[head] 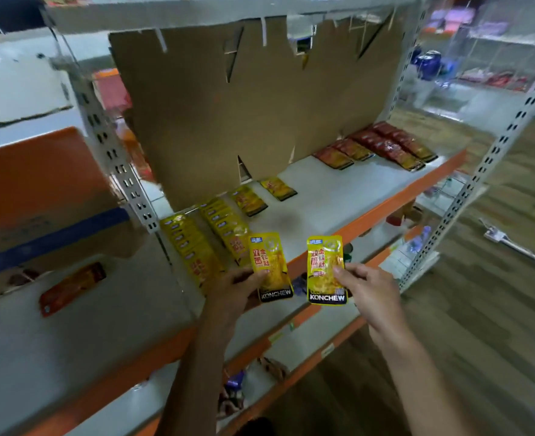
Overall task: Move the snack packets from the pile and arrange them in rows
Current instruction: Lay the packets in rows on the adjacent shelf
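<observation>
my left hand (244,286) pinches yellow packet (271,265), my right hand (365,289) pinches second packet (326,270); both upright, long axis pointing away from me. yellow rows (219,228) on shelf (338,196) lie ahead-left, nearer left hand. judgement: left places first.
</observation>
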The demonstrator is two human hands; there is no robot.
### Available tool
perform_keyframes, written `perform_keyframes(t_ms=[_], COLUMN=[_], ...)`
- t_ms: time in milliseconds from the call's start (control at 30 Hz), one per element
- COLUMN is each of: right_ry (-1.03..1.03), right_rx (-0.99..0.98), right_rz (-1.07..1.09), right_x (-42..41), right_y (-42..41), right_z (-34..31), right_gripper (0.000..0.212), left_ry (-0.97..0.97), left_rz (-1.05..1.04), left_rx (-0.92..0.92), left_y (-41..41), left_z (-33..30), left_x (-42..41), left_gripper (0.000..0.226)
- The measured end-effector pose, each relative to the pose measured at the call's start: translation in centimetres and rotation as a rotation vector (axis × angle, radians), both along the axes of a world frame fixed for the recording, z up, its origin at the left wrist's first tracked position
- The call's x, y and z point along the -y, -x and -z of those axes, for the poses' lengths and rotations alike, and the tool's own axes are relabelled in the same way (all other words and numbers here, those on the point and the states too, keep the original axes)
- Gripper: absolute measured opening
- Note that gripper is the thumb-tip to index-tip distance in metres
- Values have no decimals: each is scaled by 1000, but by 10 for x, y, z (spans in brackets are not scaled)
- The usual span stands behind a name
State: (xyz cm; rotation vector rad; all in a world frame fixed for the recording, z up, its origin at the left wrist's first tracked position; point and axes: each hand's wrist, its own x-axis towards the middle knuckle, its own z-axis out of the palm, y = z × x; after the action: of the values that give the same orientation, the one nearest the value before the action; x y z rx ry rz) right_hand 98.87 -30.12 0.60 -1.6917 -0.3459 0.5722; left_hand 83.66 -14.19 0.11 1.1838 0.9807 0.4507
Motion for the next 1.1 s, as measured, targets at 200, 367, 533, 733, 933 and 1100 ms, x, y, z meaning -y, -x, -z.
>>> perform_keyframes(t_ms=[200, 367, 533, 733, 933, 1100], right_ry=[14, 4, -4, 64, 149, 165], right_rx=[24, -9, -45, -69, -59, -34], right_rz=[-33, -36, -95, -209, -396, -574], right_x=[-23, -56, -84, -121, -154, -171], right_y=[-49, -88, -119, -164, -213, -242], right_z=[7, 14, 15, 16, 14, 11], right_gripper=[16, 26, 11, 4, 4, 12], left_ry=[-94, -52, -95, -124, -138, -161], left_rz=[-48, -89, -35, -155, -318, -497], left_rx=[-92, -84, -135, -170, -264, -303], left_y=[-41, -81, -102, -128, -152, -173], left_z=[-1, -2, 2, -4, 5, 10], left_x=[-24, -60, -81, -91, -91, -73], left_gripper=[6, 2, 5, 4, 6, 16])
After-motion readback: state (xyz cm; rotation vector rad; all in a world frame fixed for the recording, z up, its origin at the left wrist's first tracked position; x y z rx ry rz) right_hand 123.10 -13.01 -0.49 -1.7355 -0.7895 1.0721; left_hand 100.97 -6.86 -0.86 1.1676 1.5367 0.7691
